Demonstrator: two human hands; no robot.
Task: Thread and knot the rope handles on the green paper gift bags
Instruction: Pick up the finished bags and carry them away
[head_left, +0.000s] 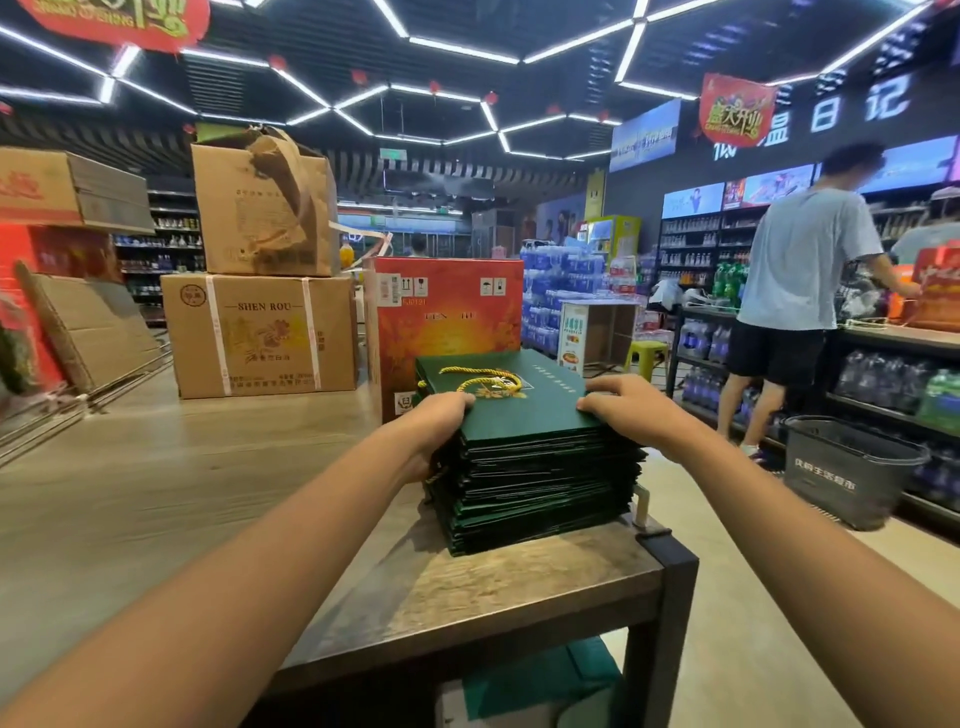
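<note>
A tall stack of flat green paper gift bags (535, 478) lies on the corner of a wooden table (493, 592). On the top bag (524, 405) rest gold rope handles (480, 379), looped near its far left end. My left hand (441, 421) grips the stack's left edge, with the fingers curled over the top bag. At the right edge my right hand (618, 402) holds the stack the same way, fingers on top.
Behind the stack stands an orange-red carton (447, 322). Brown cartons (260, 332) are piled at the table's left back. A person in a light shirt (800, 291) stands at shelves on the right, near a dark shopping basket (852, 467). A green bag (540, 680) lies under the table.
</note>
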